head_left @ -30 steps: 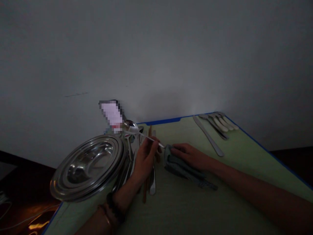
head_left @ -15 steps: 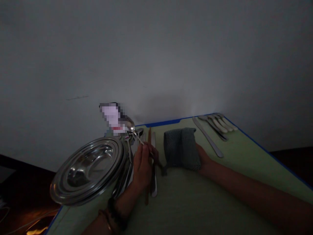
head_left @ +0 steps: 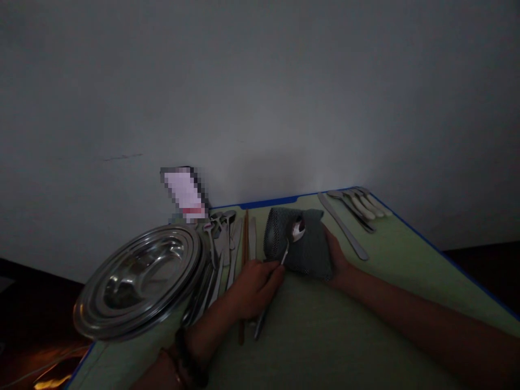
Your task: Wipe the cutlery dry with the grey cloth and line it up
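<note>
My left hand (head_left: 262,284) is closed around the handle of a metal spoon (head_left: 298,230), whose bowl lies over a grey-blue cloth (head_left: 312,249). My right hand (head_left: 338,257) holds that cloth from behind and to the right; most of its fingers are hidden by the fabric. Just left of the cloth lie a table knife (head_left: 252,238) and a pair of wooden chopsticks (head_left: 245,233), partly under my left hand. A mixed group of metal cutlery (head_left: 221,244) lies further left, spoons and knives among it.
Stacked round metal plates (head_left: 89,303) stand at the table's left edge. Behind them a blurred-out phone (head_left: 184,192) leans against the wall (head_left: 260,97). On the right, a knife (head_left: 343,225) and several other pieces of cutlery (head_left: 359,206) lie in a row on the pale green table (head_left: 325,336).
My left hand has moved right with the spoon, bringing its bowl from above the cutlery group over to the cloth. My right hand and the cloth have stayed nearly in place.
</note>
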{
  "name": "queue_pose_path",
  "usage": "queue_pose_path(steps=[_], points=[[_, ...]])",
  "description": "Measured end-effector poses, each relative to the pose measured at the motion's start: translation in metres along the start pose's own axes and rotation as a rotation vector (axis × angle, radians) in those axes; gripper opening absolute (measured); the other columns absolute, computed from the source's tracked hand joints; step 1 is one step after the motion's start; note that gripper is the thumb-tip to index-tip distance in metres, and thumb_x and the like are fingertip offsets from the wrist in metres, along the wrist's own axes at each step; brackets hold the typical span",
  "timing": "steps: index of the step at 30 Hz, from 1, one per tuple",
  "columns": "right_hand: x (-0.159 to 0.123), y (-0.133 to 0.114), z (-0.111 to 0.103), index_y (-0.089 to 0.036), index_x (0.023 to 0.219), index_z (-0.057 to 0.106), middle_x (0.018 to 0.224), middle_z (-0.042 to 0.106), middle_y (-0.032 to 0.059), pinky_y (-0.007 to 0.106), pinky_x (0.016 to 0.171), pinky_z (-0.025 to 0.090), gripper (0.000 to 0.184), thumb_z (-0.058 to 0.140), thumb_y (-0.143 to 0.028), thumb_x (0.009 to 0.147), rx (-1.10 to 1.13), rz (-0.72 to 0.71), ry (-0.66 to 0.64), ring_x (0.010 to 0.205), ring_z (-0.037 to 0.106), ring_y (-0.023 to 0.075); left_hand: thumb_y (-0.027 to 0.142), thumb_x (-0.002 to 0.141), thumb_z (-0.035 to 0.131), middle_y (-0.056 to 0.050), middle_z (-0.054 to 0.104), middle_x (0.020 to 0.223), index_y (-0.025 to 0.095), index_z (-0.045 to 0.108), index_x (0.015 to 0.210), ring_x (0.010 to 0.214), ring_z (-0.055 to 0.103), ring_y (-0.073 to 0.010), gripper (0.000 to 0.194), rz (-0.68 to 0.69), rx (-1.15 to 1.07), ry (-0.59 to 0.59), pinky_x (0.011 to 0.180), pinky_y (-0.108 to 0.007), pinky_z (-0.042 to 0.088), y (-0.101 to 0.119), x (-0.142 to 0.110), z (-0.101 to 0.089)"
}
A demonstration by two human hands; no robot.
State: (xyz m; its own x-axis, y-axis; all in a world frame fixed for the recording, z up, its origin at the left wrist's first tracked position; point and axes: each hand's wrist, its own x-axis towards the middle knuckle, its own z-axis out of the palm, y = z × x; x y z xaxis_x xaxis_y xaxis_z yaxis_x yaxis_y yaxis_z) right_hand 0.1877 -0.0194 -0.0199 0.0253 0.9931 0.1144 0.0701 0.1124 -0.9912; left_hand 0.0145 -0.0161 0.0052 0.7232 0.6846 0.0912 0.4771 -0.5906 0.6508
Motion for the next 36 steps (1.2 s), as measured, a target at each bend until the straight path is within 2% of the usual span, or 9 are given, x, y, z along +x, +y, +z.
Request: queue_pose_path(steps=[3, 6, 14, 18, 22, 25, 28, 31, 36], points=[[-0.003, -0.003, 0.005, -0.020, 0.096, 0.059, 0.084, 0.067, 0.0030, 0.031, 0.066, 0.048, 0.035, 0.053, -0.048, 0.075, 0.222, 0.120, 0.112, 0.076, 0.062, 0.0200, 0.027, 0.089, 0.035, 0.003, 0.044, 0.050, 0.019, 0.050, 0.059, 0.047, 0.046, -0.0128, 0.035, 0.012, 0.066, -0.029, 0.052, -0.024, 0.029, 0.001, 0.001, 0.001], [-0.004, -0.004, 0.010, -0.022, 0.092, 0.058, 0.085, 0.067, -0.0006, 0.027, 0.063, 0.047, 0.032, 0.066, -0.039, 0.066, 0.381, 0.181, 0.165, 0.071, 0.060, 0.0161, 0.026, 0.090, 0.034, 0.003, 0.044, 0.050, 0.019, 0.050, 0.060, 0.046, 0.046, -0.0125, 0.034, 0.030, 0.113, -0.055, 0.050, -0.024, 0.029, 0.001, 0.000, 0.002], [-0.002, -0.002, 0.010, -0.021, 0.088, 0.060, 0.078, 0.068, -0.0005, 0.029, 0.065, 0.046, 0.032, 0.067, -0.042, 0.065, 0.429, 0.237, 0.187, 0.071, 0.061, 0.0171, 0.027, 0.091, 0.032, 0.004, 0.042, 0.050, 0.018, 0.047, 0.060, 0.045, 0.046, -0.0113, 0.036, 0.006, 0.156, -0.063, 0.049, -0.023, 0.029, 0.000, 0.000, 0.002], [0.000, -0.012, 0.006, -0.019, 0.087, 0.063, 0.074, 0.069, 0.0031, 0.033, 0.069, 0.047, 0.035, 0.046, -0.048, 0.076, 0.744, 0.387, 0.116, 0.073, 0.063, 0.0208, 0.027, 0.092, 0.028, 0.004, 0.043, 0.050, 0.018, 0.044, 0.060, 0.047, 0.048, -0.0113, 0.037, -0.030, 0.154, -0.060, 0.049, -0.021, 0.031, 0.002, 0.003, 0.000], [0.002, -0.017, -0.001, -0.018, 0.086, 0.065, 0.073, 0.069, 0.0053, 0.035, 0.071, 0.047, 0.037, 0.035, -0.038, 0.080, 0.944, 0.451, 0.068, 0.076, 0.064, 0.0223, 0.026, 0.092, 0.027, 0.004, 0.041, 0.049, 0.018, 0.041, 0.058, 0.047, 0.048, -0.0108, 0.038, -0.040, 0.176, -0.063, 0.049, -0.021, 0.031, 0.005, 0.004, -0.002], [0.004, -0.011, 0.000, -0.018, 0.085, 0.065, 0.074, 0.070, 0.0037, 0.035, 0.073, 0.047, 0.026, 0.043, -0.029, 0.076, 0.914, 0.448, 0.084, 0.076, 0.064, 0.0211, 0.025, 0.091, 0.027, 0.004, 0.040, 0.049, 0.017, 0.042, 0.058, 0.047, 0.048, -0.0110, 0.037, -0.033, 0.206, -0.065, 0.050, -0.022, 0.030, 0.004, 0.003, 0.000], [0.003, -0.004, 0.005, -0.021, 0.085, 0.065, 0.075, 0.070, -0.0005, 0.032, 0.073, 0.046, 0.016, 0.058, -0.022, 0.070, 0.784, 0.332, 0.072, 0.074, 0.063, 0.0179, 0.025, 0.090, 0.029, 0.004, 0.042, 0.050, 0.017, 0.044, 0.059, 0.046, 0.047, -0.0108, 0.036, -0.013, 0.230, -0.074, 0.050, -0.023, 0.029, 0.002, 0.002, 0.002], [0.002, 0.000, 0.008, -0.022, 0.085, 0.065, 0.077, 0.069, -0.0021, 0.030, 0.072, 0.046, 0.017, 0.066, -0.025, 0.068, 0.667, 0.213, 0.057, 0.072, 0.063, 0.0153, 0.023, 0.088, 0.031, 0.003, 0.044, 0.050, 0.016, 0.046, 0.059, 0.046, 0.047, -0.0102, 0.033, 0.017, 0.242, -0.102, 0.050, -0.022, 0.029, 0.000, 0.001, 0.003], [0.002, 0.000, 0.007, -0.020, 0.081, 0.065, 0.079, 0.069, -0.0004, 0.030, 0.075, 0.045, 0.019, 0.069, -0.030, 0.066, 0.585, 0.178, 0.059, 0.074, 0.062, 0.0155, 0.020, 0.087, 0.032, 0.004, 0.045, 0.051, 0.016, 0.048, 0.061, 0.047, 0.048, -0.0098, 0.031, 0.053, 0.248, -0.131, 0.050, -0.021, 0.030, 0.000, 0.001, 0.000]])
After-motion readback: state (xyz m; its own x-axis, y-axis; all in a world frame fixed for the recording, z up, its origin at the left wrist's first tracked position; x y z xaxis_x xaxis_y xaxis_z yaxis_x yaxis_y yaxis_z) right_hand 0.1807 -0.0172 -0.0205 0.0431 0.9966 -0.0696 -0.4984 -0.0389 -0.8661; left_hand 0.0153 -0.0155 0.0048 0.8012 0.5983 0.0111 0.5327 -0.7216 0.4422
